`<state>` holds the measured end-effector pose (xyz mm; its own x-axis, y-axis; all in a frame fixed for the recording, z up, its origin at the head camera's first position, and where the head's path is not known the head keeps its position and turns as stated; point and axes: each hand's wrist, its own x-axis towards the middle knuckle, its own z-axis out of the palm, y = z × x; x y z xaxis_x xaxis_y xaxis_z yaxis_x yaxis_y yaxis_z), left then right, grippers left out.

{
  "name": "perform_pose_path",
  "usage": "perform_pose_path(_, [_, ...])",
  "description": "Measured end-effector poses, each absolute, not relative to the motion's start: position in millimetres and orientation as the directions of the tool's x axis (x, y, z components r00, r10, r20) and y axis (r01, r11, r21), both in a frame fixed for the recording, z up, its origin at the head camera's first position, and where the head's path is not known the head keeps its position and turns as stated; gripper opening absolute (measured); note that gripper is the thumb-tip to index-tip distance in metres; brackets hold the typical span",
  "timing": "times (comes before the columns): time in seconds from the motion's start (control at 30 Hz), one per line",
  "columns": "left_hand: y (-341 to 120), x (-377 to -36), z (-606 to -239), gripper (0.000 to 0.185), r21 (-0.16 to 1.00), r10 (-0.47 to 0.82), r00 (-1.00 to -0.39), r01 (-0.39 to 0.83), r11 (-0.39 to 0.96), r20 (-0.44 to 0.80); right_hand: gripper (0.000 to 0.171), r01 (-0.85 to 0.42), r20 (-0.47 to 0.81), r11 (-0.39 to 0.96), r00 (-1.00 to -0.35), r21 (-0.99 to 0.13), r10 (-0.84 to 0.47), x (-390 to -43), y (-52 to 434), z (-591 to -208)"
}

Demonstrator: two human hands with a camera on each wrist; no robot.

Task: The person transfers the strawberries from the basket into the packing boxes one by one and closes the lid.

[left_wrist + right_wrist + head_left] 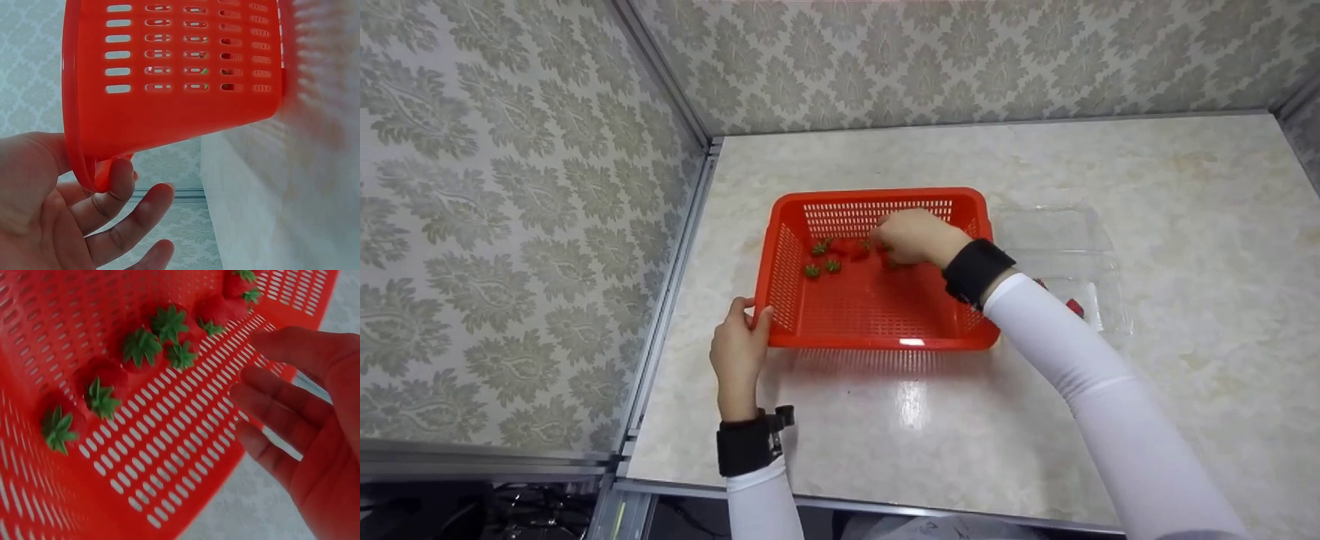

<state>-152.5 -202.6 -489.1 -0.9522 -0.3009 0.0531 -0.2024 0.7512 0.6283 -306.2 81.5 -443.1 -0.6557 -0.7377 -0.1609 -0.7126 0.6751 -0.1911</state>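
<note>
Left hand [741,341] grips the basket [885,343] rim at its near left corner: thumb and index pinch the lip, other fingers loose below. Right hand [915,232] is inside the basket near the far wall; fingers part-bent, thumb apart, nothing held in the right wrist view. Berries [140,347] lie on the basket floor along one long wall, green tops showing. Basket sits on the table [840,435]. Clear tray [1046,229] just right of it, with red berries partly hidden by the right sleeve [1069,360].

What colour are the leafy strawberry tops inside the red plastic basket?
The leafy tops are green, clearest in the right wrist view.
</note>
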Motion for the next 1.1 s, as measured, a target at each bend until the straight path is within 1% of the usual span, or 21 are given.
perform_pose_path(0.13, [-203,-151,-489,0.039,0.636,-0.300,-0.953,-0.205,0.744,0.044,0.020,-0.692,-0.234,0.706,-0.669,-0.150,-0.705,-308,71,-456])
perform_pose_path(0.23, [-203,-151,-489,0.038,0.638,-0.295,-0.954,-0.201,0.743,0.044,0.019,-0.689,-0.249,0.712,-0.672,-0.137,-0.698,-310,69,-463])
perform_pose_path(0.43, [-202,-152,-488,0.036,0.639,-0.286,-0.957,-0.186,0.746,0.055,0.026,-0.668,-0.256,0.725,-0.681,-0.166,-0.686,-314,72,-474])
perform_pose_path(0.57, [-201,-151,-488,0.032,0.640,-0.285,-0.957,-0.181,0.746,0.061,0.028,-0.670,-0.262,0.726,-0.680,-0.156,-0.685,-315,74,-481])
perform_pose_path(0.83, [-202,-150,-490,0.028,0.633,-0.282,-0.957,-0.176,0.754,0.070,0.018,-0.699,-0.270,0.708,-0.666,-0.099,-0.695,-310,65,-485])
perform_pose_path(0.97, [-202,-150,-492,0.028,0.631,-0.286,-0.955,-0.175,0.756,0.077,0.016,-0.711,-0.261,0.700,-0.665,-0.066,-0.700,-308,62,-486])
perform_pose_path(1.1, [-203,-149,-494,0.027,0.629,-0.292,-0.952,-0.172,0.758,0.092,0.016,-0.717,-0.251,0.692,-0.658,-0.076,-0.710,-310,61,-487])
